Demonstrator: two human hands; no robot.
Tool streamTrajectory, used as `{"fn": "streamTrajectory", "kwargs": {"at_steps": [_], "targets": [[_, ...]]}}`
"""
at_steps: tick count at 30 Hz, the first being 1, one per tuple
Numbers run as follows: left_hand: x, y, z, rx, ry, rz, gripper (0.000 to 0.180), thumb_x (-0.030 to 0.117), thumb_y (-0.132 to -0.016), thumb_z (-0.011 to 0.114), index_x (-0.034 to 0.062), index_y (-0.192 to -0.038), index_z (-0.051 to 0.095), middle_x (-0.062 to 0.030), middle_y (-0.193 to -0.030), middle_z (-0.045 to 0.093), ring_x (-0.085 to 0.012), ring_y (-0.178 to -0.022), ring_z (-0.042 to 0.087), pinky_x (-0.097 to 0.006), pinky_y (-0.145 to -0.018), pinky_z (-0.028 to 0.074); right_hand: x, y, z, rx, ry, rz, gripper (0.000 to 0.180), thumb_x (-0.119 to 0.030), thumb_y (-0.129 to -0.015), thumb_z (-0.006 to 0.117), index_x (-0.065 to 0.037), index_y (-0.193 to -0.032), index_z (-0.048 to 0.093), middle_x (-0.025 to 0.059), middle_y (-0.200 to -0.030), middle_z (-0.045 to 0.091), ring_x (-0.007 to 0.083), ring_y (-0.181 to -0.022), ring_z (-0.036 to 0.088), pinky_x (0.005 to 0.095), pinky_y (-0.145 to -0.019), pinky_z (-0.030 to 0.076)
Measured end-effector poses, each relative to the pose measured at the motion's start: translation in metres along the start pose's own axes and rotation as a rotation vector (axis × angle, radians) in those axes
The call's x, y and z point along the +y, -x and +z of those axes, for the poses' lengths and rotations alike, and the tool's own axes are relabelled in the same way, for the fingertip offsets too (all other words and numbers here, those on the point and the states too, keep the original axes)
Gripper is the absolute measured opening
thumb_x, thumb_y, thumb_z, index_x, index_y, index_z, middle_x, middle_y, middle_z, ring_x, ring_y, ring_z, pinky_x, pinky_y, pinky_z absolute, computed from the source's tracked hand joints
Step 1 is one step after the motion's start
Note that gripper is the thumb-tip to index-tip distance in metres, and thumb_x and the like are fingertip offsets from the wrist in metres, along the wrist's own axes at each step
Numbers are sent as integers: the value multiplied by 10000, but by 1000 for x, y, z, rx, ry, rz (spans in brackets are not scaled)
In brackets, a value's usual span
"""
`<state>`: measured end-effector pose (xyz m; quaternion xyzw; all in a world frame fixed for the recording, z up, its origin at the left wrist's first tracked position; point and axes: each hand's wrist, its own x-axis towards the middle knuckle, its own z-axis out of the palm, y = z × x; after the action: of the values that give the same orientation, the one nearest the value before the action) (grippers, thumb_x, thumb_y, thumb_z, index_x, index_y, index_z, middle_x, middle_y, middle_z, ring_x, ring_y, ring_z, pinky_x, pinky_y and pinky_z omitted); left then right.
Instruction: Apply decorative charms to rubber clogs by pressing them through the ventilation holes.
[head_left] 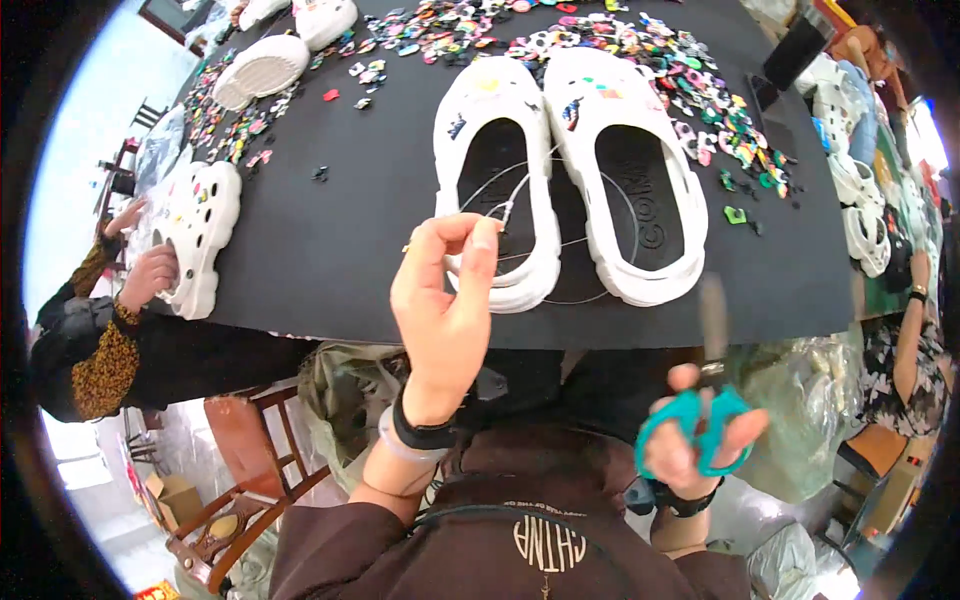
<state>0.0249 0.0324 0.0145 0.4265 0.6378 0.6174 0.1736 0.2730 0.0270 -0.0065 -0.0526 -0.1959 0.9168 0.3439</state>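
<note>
A pair of white clogs lies side by side on the black table, toes pointing away: a left clog [485, 95] and a right clog [605, 105], both with small charms on the toes. A thin clear cord [516, 188] loops across their openings. My left hand [447, 310] is over the left clog's heel, thumb and forefinger pinched on an end of the cord. Off the table's near edge, my right hand [672, 455] grips teal-handled scissors [712, 372] by the finger loops. Their blades point up toward the table and look blurred; whether they are apart is unclear.
Loose colourful shoe charms [440, 32] cover the far side of the black table [330, 240]. At left, a co-worker's hand [150, 275] holds another white clog [207, 235]. A dark stand [795, 55] is at far right. A brown chair [245, 455] stands lower left.
</note>
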Motion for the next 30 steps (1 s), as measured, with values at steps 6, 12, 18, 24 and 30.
{"fn": "streamTrajectory", "kwargs": {"at_steps": [6,12,18,24,30], "targets": [[3,-6,5,-77,-322,115,216,114,-844,648,45,-1049,645,46,-634,432,-42,-600,380,-194,-555,335,-3,-46,24,35,310,398,960,-721,-734,522,25,-1308,335,74,-852,481,165,-696,445,278,-619,369],[6,-11,12,-51,-464,127,100,125,-790,680,59,-864,667,-51,-530,457,-178,-515,429,-305,-524,351,-49,-78,30,91,778,403,857,-603,-766,604,13,-1316,375,20,-832,479,83,-665,450,194,-578,375],[6,-14,6,-54,-190,-22,151,135,-886,584,-6,-879,639,-22,-765,636,-54,-702,536,-218,-652,435,-75,-103,27,35,835,518,506,-262,-897,571,-3,-1307,425,20,-735,494,75,-577,465,188,-521,397],[4,-13,12,-7,-99,-84,114,139,-841,630,27,-821,637,-42,-616,541,-141,-583,476,-283,-576,375,-91,-118,42,-27,927,669,514,-358,-921,517,15,-1270,459,17,-727,514,60,-532,462,189,-473,376],[3,-14,11,-32,-180,64,85,138,-812,656,55,-793,647,-25,-558,517,-173,-567,460,-301,-598,341,-98,-132,61,89,905,769,859,-641,-793,532,89,-1240,452,44,-723,540,86,-517,492,191,-448,370]]}}
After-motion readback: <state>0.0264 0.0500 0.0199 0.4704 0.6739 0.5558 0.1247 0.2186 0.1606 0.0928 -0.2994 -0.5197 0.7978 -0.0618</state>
